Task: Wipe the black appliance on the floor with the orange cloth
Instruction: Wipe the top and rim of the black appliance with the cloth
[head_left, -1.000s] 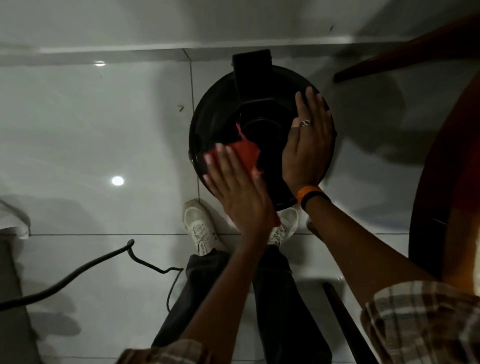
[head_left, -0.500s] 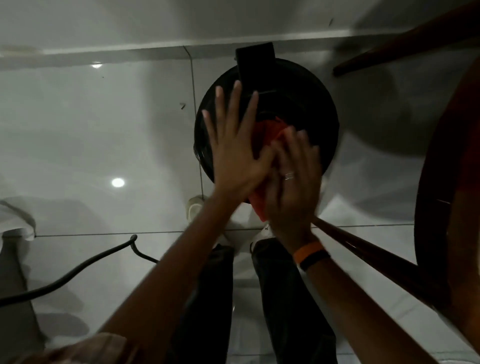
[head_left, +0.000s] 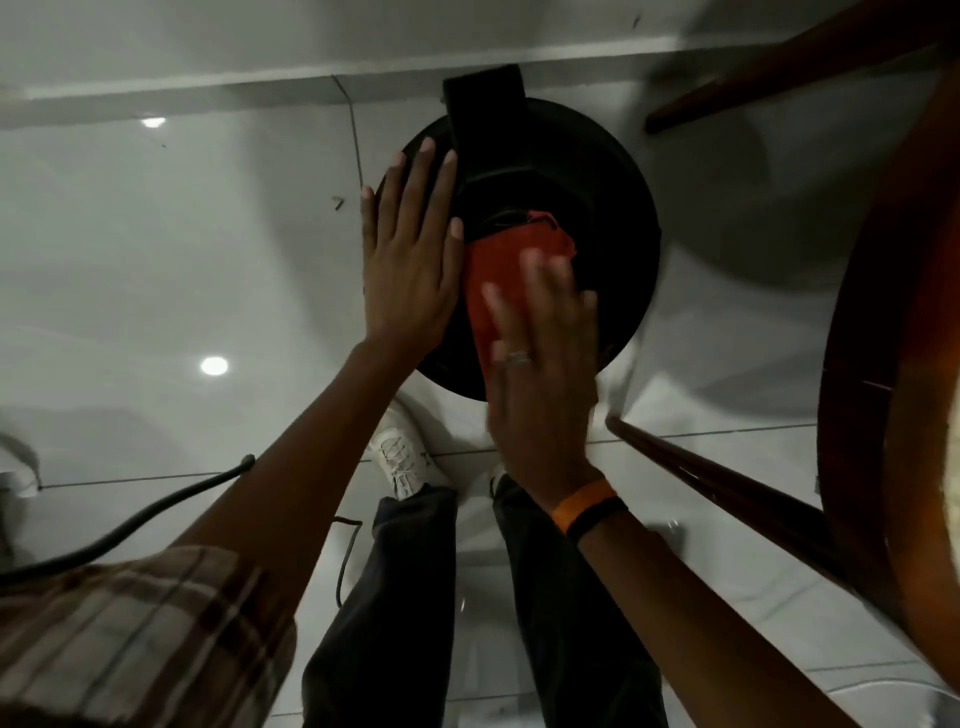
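**Two hands on a round black appliance, orange cloth under the right palm**

We look straight down at a round black appliance (head_left: 587, 171) standing on a glossy pale tiled floor (head_left: 156, 270), close to the foot of a wall. A black boxy part sticks out from its far edge. Our left hand (head_left: 410, 260) lies flat on the left side of its top, fingers spread and straight, gripping nothing. Our right hand (head_left: 540, 374), blurred, presses flat on the orange cloth (head_left: 498, 270), which lies over the middle and near part of the lid; the fingers are stretched out on the cloth, not curled around it. A ring shows on one finger, and an orange and black wristband (head_left: 587, 506) circles that wrist. Below the appliance we see white shoes (head_left: 400, 462) and dark trousers. A dark cable (head_left: 130, 525) trails across the floor at the left. Brown wooden furniture (head_left: 893, 312) stands at the right.
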